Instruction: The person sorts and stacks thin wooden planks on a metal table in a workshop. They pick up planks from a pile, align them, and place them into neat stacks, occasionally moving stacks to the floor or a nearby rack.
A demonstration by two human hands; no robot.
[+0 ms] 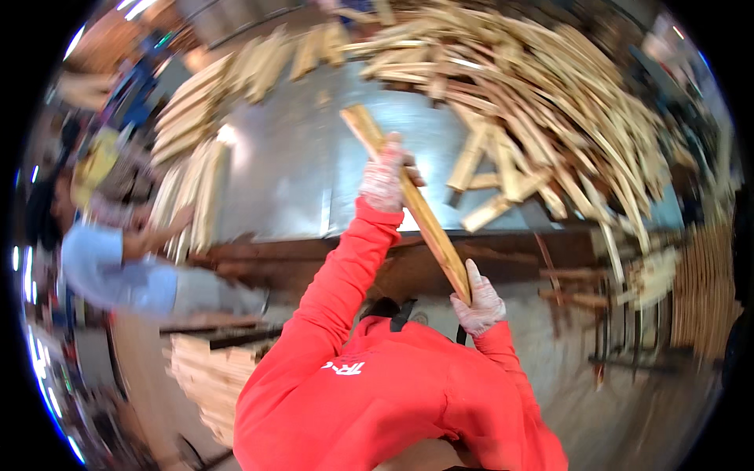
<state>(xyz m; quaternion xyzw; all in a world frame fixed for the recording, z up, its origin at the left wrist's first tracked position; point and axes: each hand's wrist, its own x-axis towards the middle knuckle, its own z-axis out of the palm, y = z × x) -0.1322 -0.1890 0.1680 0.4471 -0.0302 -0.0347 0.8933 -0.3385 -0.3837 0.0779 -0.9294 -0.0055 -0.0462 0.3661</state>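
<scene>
A long, narrow wooden slat (pixel 430 224) slants across in front of me, its far end over the metal tabletop (pixel 287 173) and its near end by my body. My left hand (pixel 386 174), in a whitish-red work glove, is wrapped round the slat's upper part. At the lower end, my gloved right hand (pixel 479 304) grips the slat, with the thumb up along its side. The slat is tilted and held above the table's front edge.
A large jumbled heap of slats (pixel 534 94) covers the table's right side. Neater stacks (pixel 192 110) line the left and far edges. A person in light blue (pixel 118 263) stands at the left, a hand on one stack. More stacked wood (pixel 212 377) lies at lower left; a metal rack (pixel 628 337) stands right.
</scene>
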